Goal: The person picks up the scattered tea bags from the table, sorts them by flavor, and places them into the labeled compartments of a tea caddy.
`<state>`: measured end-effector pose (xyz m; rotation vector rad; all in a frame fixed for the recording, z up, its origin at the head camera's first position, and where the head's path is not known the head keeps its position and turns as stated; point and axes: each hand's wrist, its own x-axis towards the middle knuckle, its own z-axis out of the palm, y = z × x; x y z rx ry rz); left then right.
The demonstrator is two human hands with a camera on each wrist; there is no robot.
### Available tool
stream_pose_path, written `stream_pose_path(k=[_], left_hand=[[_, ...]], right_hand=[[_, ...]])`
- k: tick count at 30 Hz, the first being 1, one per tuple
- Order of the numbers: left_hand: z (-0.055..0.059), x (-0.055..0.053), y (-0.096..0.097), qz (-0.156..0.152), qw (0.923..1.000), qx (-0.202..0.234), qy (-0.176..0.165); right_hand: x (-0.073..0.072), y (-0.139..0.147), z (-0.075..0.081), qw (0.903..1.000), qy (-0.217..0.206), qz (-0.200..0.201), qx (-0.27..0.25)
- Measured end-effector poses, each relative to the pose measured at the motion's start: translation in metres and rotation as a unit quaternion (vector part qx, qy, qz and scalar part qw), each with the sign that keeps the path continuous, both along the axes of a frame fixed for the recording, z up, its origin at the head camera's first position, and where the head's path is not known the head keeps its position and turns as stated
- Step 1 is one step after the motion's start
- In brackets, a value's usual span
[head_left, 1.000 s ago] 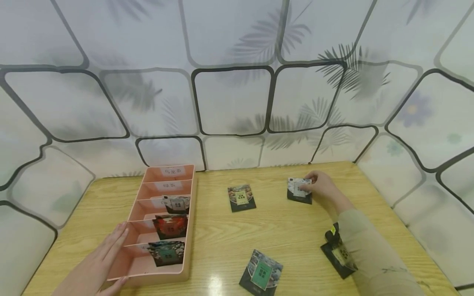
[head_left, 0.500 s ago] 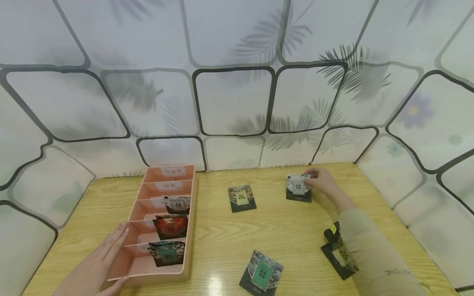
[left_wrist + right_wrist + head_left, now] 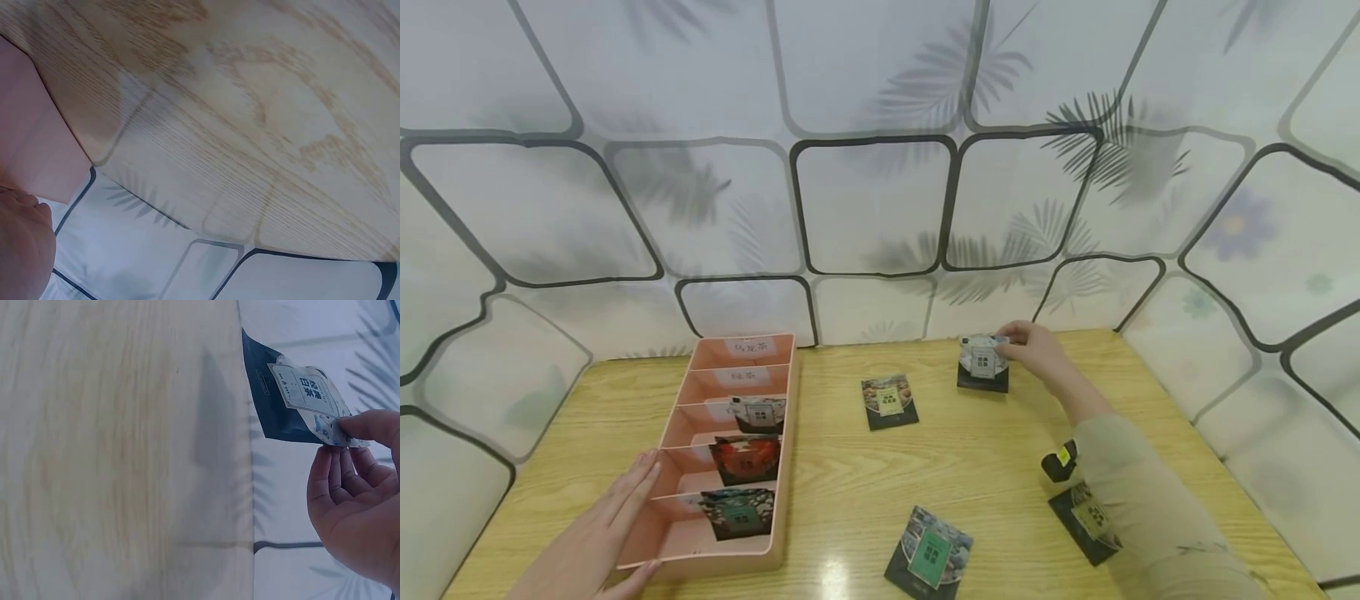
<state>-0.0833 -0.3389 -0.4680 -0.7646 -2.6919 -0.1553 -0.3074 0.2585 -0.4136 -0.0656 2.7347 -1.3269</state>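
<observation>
My right hand [image 3: 1033,350] pinches a white-and-black tea sachet [image 3: 983,364] by its upper right corner, thumb in front and fingers behind. In the right wrist view the sachet [image 3: 300,397] hangs above the wooden table, clear of its surface. On the left, my left hand [image 3: 598,533] rests with straight fingers against the side of a pink divided box [image 3: 778,500]. Three of its compartments hold sachets: white sachets [image 3: 758,414], red sachets [image 3: 747,460] and green sachets [image 3: 739,512]. The two far compartments bear paper labels. The left wrist view shows only part of that hand [image 3: 24,244] beside the pink wall.
A yellow-labelled sachet [image 3: 890,401] lies mid-table, and a green-labelled sachet [image 3: 929,554] lies near the front. Under the right forearm is another dark sachet [image 3: 1086,521], partly covered. A black strap-like piece [image 3: 1060,463] hangs by the sleeve. Patterned fabric [image 3: 872,208] walls the table [image 3: 850,467].
The white sachet has come up off the table and moved left and toward the back in my right hand. My left hand and the box have stayed put.
</observation>
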Motion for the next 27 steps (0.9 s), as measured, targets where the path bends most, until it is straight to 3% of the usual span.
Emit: stream_pose_path(k=[6,14,27], left_hand=[[0.0,0.0,0.0,-0.008,1.0,0.003,0.005],[-0.001,0.0,0.001,0.004,1.0,-0.001,-0.003],[-0.001,0.001,0.001,0.011,0.9999,-0.004,-0.004]], right_hand=[[-0.002,-0.024,0.007,0.9996,0.005,0.002,-0.028],[-0.005,-0.066,0.016,0.9963,0.031,0.031,-0.074],[0.012,-0.143,0.03,0.9841,0.035,0.108,-0.136]])
